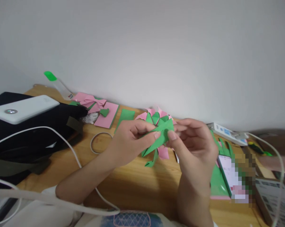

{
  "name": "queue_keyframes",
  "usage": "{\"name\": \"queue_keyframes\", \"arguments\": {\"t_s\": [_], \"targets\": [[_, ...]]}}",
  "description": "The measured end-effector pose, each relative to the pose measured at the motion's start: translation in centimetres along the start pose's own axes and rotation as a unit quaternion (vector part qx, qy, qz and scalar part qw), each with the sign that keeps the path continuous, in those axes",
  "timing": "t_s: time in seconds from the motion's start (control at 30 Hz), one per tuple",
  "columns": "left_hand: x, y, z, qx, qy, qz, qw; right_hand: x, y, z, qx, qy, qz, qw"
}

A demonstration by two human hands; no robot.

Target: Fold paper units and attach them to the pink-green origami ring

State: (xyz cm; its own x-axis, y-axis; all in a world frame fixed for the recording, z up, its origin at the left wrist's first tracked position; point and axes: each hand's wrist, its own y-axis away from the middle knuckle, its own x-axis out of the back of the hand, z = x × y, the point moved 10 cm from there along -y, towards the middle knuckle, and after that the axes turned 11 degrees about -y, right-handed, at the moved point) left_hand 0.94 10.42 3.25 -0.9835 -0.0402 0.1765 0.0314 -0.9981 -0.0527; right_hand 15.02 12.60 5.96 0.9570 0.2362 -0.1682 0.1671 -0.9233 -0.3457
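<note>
A folded green paper piece [162, 134] is held up over the table between both hands. My left hand [135, 138] pinches its left part, the thumb lying on top. At its right end, my right hand [192, 145] grips it between thumb and fingers, the other fingers curled loosely. Right behind the piece stand pink and green folded paper shapes [156, 118], partly hidden by the hands. A pink flap [163, 153] and a curled green strip [151, 161] show below the held paper.
Pink sheets [110, 115], a green sheet [125, 117] and a tape ring [91, 143] lie left. A white power bank [24, 108] rests on a black bag [54, 126]. At right are a phone [231, 173], a power strip [227, 132] and green paper [219, 183]. White cables cross the view.
</note>
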Motion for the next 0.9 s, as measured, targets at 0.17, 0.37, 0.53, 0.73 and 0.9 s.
{"name": "queue_keyframes", "arguments": {"t_s": [0.17, 0.37, 0.53, 0.73, 0.9], "targets": [[0.3, -0.1, 0.2, -0.018, -0.011, 0.019, 1.000, -0.2, -0.2, 1.1, -0.059, -0.004, -0.032, 0.998], [1.0, 0.2, 1.3, -0.057, -0.078, 0.064, 0.993, -0.3, -0.5, 2.0, -0.109, -0.018, -0.031, 0.993], [1.5, 0.5, 2.1, -0.088, -0.139, 0.104, 0.981, -0.1, -0.8, 2.7, -0.145, -0.037, -0.028, 0.988], [1.6, 0.8, 2.7, -0.111, -0.179, 0.126, 0.970, 0.1, -0.8, 2.8, -0.146, -0.047, -0.023, 0.988], [1.5, 0.6, 2.1, -0.086, -0.138, 0.102, 0.981, -0.2, -0.8, 1.9, -0.095, -0.052, -0.039, 0.993]]}}
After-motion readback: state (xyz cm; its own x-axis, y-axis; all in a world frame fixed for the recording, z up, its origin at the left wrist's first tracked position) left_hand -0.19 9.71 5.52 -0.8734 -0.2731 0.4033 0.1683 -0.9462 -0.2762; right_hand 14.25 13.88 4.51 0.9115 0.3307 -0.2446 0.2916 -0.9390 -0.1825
